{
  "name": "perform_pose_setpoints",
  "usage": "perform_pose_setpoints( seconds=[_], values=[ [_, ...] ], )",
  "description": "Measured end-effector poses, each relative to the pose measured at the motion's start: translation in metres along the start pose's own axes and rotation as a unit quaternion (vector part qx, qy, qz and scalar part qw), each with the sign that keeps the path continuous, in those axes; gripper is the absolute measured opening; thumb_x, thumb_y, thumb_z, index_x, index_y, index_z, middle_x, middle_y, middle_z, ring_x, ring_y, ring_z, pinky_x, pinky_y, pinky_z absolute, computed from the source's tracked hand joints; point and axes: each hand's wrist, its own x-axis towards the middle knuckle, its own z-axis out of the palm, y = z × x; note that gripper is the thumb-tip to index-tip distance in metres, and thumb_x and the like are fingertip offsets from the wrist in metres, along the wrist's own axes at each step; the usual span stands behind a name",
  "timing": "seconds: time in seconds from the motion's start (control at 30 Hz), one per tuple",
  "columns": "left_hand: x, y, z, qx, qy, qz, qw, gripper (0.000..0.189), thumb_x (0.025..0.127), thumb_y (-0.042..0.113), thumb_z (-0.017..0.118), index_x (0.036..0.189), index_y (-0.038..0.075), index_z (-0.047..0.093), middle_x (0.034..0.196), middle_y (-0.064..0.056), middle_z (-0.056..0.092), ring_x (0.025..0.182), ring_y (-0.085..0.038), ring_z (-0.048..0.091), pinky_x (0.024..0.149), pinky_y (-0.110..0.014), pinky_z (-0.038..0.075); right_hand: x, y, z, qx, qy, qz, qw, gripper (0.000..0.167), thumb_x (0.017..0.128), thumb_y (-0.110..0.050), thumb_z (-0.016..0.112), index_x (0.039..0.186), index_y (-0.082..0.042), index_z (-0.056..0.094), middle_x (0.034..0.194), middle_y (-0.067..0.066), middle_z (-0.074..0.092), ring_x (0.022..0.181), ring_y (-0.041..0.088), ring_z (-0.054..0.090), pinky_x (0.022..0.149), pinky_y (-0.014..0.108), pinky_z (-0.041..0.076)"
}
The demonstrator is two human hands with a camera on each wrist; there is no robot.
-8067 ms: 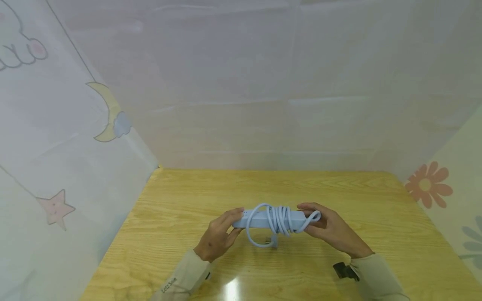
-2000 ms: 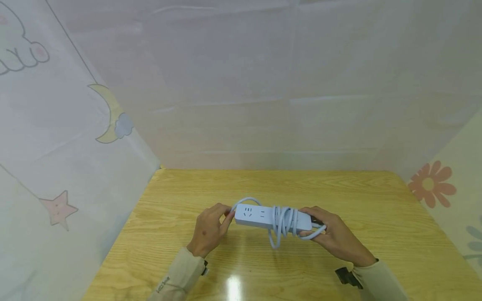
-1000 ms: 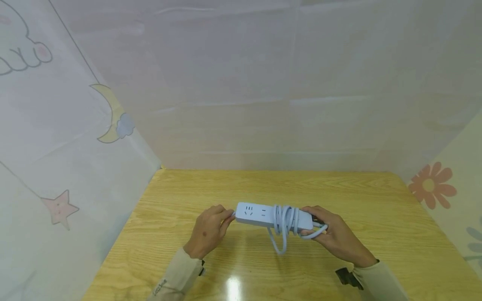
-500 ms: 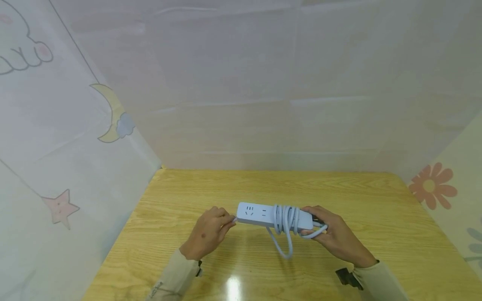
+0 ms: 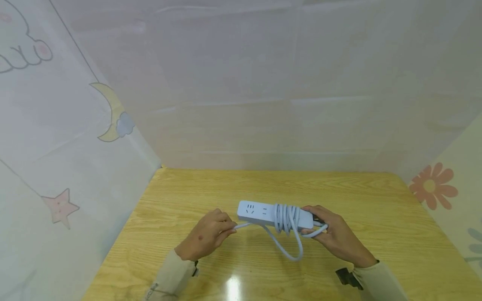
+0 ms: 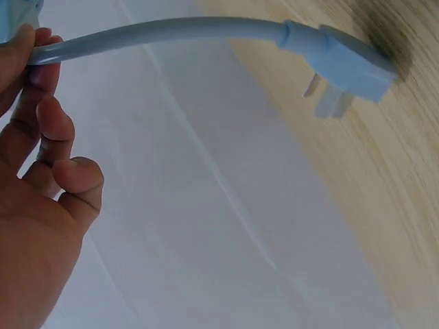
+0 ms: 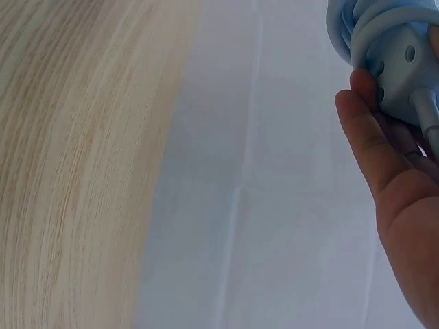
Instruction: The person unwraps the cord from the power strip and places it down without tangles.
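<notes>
In the head view a white power strip (image 5: 256,212) is held in the air above the wooden table. Several turns of its white cord (image 5: 278,219) wrap around its right half, and a loose loop hangs below. My right hand (image 5: 337,238) grips the strip's right end, with fingers beneath it in the right wrist view. Left of the strip, my left hand (image 5: 208,234) pinches the free length of cord between thumb and fingertips. The left wrist view shows the plug (image 6: 357,68) dangling at the cord's end, its metal prongs exposed; the head view hides it.
The wooden table (image 5: 203,188) spreads under both hands. A pale sheet (image 5: 263,104) stands behind it, and a side sheet (image 5: 49,163) with a moon and star is at left. A flower-print sheet (image 5: 448,225) borders the right side.
Earlier both hands held the strip's ends; since then my left hand has taken the cord and drawn it left and toward me. The hanging loop has grown longer. My right hand keeps its grip.
</notes>
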Motion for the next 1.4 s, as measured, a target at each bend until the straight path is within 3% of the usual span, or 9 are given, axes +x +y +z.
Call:
perform_pose_setpoints(
  seconds=[0.27,0.7,1.07,1.27,1.4],
  values=[
    [0.001,0.002,-0.004,-0.025,-0.006,0.032,0.9992,0.01,0.091,0.012,0.074,0.099,0.011,0.078,0.092,0.008,0.066,0.082,-0.007,0.05,0.071,-0.018,0.042,-0.001,0.001,0.0,-0.005,0.005,-0.005,1.0,0.053,0.085,0.005,0.075,0.134,-0.007,0.059,0.114,0.001,0.066,0.1,0.012,0.063,0.08,0.026,0.055],
    [0.001,0.003,-0.008,-0.051,0.01,0.045,0.9976,0.01,0.09,0.01,0.074,0.099,0.011,0.077,0.093,0.009,0.066,0.083,-0.006,0.05,0.071,-0.019,0.043,-0.002,0.002,0.0,-0.01,0.003,-0.002,0.9999,0.051,0.085,0.004,0.075,0.133,-0.005,0.059,0.114,0.001,0.065,0.101,0.011,0.064,0.081,0.025,0.054],
    [0.011,0.001,-0.008,-0.021,0.115,0.085,0.9895,0.006,0.092,0.014,0.073,0.095,0.01,0.077,0.09,0.007,0.068,0.078,-0.009,0.055,0.069,-0.022,0.042,-0.003,0.003,0.0,-0.011,0.003,0.012,0.9999,0.05,0.086,0.003,0.074,0.132,-0.005,0.059,0.114,0.0,0.065,0.102,0.011,0.064,0.082,0.025,0.055],
    [0.013,0.0,-0.008,-0.023,0.169,0.074,0.9826,0.019,0.098,0.022,0.066,0.093,0.008,0.078,0.086,0.004,0.068,0.077,-0.012,0.056,0.067,-0.025,0.042,-0.003,0.004,0.0,-0.007,0.002,0.006,1.0,0.05,0.086,0.004,0.074,0.132,-0.005,0.059,0.113,0.001,0.065,0.101,0.011,0.064,0.081,0.025,0.055],
    [0.015,-0.001,-0.008,-0.008,0.203,0.062,0.9772,0.022,0.099,0.024,0.064,0.093,0.008,0.079,0.084,0.003,0.069,0.075,-0.013,0.057,0.065,-0.027,0.04,-0.003,0.005,0.0,-0.006,-0.003,0.004,1.0,0.051,0.086,0.003,0.074,0.133,-0.008,0.059,0.113,-0.001,0.066,0.1,0.012,0.064,0.089,0.019,0.049]
  ],
)
